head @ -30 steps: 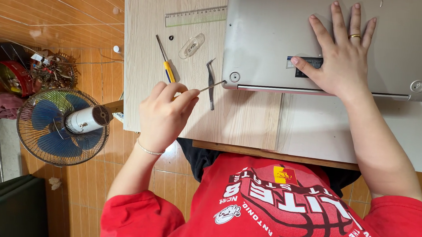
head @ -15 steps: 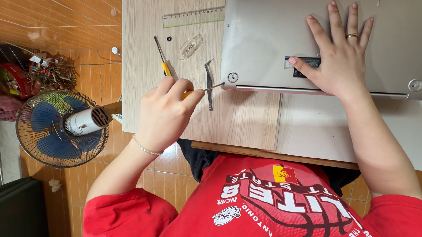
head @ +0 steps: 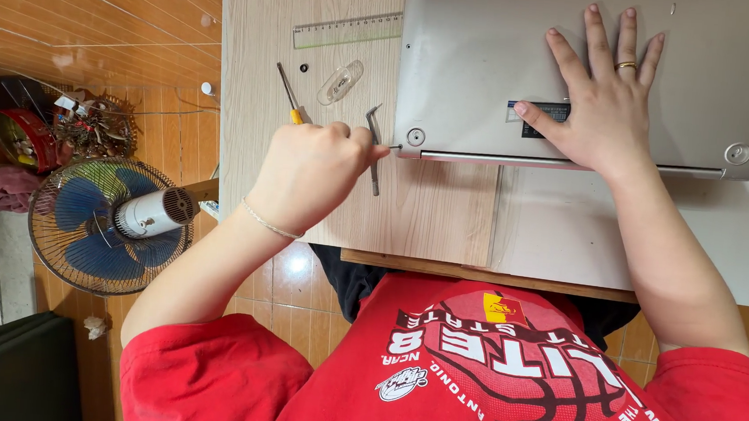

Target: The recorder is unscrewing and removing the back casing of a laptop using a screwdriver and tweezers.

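A silver laptop [head: 490, 60] lies bottom-up on the light wooden table [head: 427, 214]. My right hand [head: 601, 112], with a ring on one finger, presses flat on its base next to a dark label. My left hand [head: 311, 175] is closed on a thin metal tool whose tip [head: 393, 147] touches the laptop's near left corner, just below a round foot [head: 415, 137]. Grey tweezers [head: 373, 149] lie beside that hand. A yellow-handled screwdriver [head: 286, 90] lies just beyond it, partly hidden by my knuckles.
A clear ruler [head: 347, 30], a small clear plastic case [head: 339, 82] and a tiny dark screw [head: 304, 67] lie on the table's far left. A blue floor fan [head: 110, 223] stands on the tiled floor at left, with clutter [head: 55, 131] behind it.
My left hand has moved a little closer to the laptop's corner, so less of the thin tool's shaft shows. My right hand stays flat on the laptop.
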